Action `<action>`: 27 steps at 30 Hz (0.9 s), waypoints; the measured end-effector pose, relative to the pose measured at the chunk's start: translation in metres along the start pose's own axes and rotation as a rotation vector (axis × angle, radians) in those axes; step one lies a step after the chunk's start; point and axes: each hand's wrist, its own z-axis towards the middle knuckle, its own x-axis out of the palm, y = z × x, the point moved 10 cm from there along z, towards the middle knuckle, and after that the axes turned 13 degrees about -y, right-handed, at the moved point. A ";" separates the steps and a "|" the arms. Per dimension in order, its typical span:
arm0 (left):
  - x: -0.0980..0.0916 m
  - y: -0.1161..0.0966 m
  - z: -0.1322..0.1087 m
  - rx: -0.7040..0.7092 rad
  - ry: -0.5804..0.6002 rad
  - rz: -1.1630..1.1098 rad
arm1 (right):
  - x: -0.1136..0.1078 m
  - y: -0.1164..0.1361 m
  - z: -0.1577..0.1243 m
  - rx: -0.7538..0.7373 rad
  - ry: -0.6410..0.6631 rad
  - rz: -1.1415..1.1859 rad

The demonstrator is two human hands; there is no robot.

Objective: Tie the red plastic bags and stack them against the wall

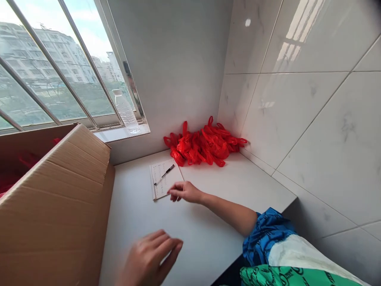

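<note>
My left hand (149,258) is over the near part of the white tabletop (202,228), smeared by motion at the wrist. Its fingers are bent, with the thumb tip close against the fingertips, and nothing shows between them. Farther forward, my right hand (185,192) hovers at the lower right corner of a notebook (159,171) with printed or written marks. Its fingers are loosely bent and a little apart, with no object visible in them. A dark pen (168,171) lies across the notebook. Behind it is a heap of knotted red plastic bags (205,145).
On the left stands a large open cardboard box (59,206) with red material inside. A clear plastic bottle (126,111) stands on the windowsill (119,134) by the barred window. A tiled wall (309,119) bounds the table on the right.
</note>
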 end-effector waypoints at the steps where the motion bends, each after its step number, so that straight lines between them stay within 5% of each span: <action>1: 0.023 0.013 0.004 -0.030 0.066 -0.017 | -0.014 0.007 0.013 -0.024 -0.078 -0.035; 4: 0.077 0.058 0.009 -0.229 0.199 -0.102 | -0.064 0.030 0.054 -0.096 -0.321 -0.171; 7: 0.096 0.088 0.007 -0.377 0.206 -0.166 | -0.106 0.045 0.090 -0.137 -0.498 -0.352; 14: 0.090 0.090 -0.002 -0.319 0.176 -0.203 | -0.123 0.026 0.134 -0.014 -0.556 -0.773; 27: 0.090 0.087 -0.003 -0.312 0.186 -0.181 | -0.151 0.010 0.134 0.180 -0.635 -1.007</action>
